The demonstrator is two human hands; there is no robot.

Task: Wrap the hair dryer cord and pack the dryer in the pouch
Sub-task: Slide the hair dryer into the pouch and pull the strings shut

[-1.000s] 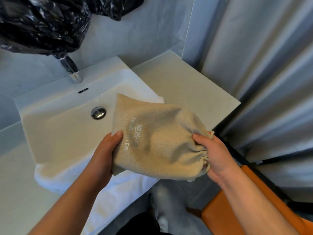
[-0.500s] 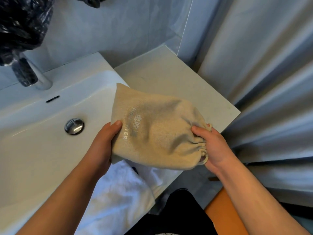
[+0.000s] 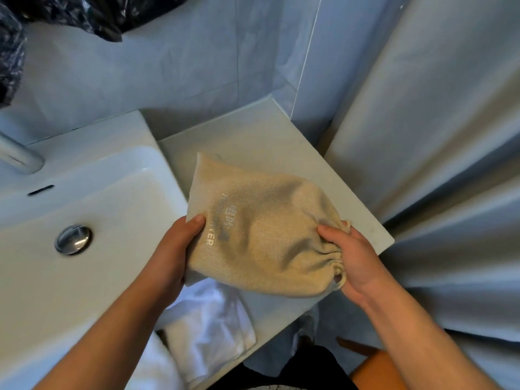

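Note:
A beige cloth pouch (image 3: 264, 237) with white lettering bulges as if full, and its mouth on the right is gathered closed. It hangs just above the counter (image 3: 261, 142) beside the sink. My left hand (image 3: 177, 249) grips the pouch's closed bottom end, thumb on top. My right hand (image 3: 351, 260) is clenched around the gathered mouth. The hair dryer and its cord are hidden from view.
A white sink basin (image 3: 92, 249) with a metal drain plug (image 3: 73, 239) and a tap (image 3: 17, 156) lies to the left. A white towel (image 3: 208, 333) hangs over the counter's front edge. A grey curtain (image 3: 436, 164) hangs on the right, and a black plastic bag (image 3: 84, 15) hangs at upper left.
Both hands have carried the pouch to the right, away from the sink basin and over the counter. The grips on its two ends are unchanged.

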